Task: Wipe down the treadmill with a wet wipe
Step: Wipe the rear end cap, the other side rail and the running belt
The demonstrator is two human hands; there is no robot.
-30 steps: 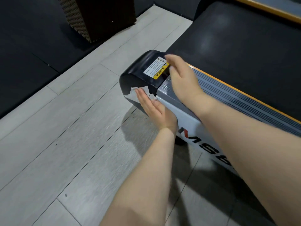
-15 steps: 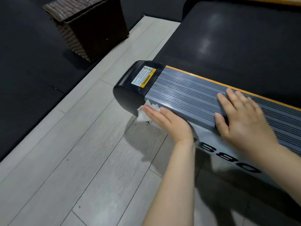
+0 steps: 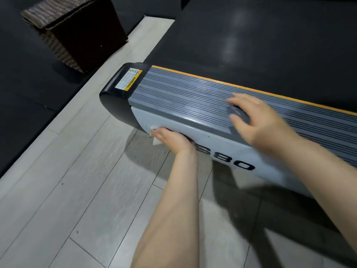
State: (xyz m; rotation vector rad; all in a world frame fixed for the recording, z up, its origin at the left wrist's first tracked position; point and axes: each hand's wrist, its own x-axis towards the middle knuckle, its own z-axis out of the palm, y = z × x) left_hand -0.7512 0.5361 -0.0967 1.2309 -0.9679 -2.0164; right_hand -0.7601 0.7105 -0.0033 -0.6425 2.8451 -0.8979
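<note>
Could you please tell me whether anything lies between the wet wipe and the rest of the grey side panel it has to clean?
Nothing visible does. The left hand presses the white wet wipe flat on the treadmill's pale grey side panel, bare towards the black lettering; the right hand rests higher, on the ribbed grey side rail.

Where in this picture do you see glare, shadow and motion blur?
Head view: glare patches on the black treadmill belt; arm shadows fall on the pale floor under the side rail; the right hand is motion-blurred, the left hand sharper.
</note>
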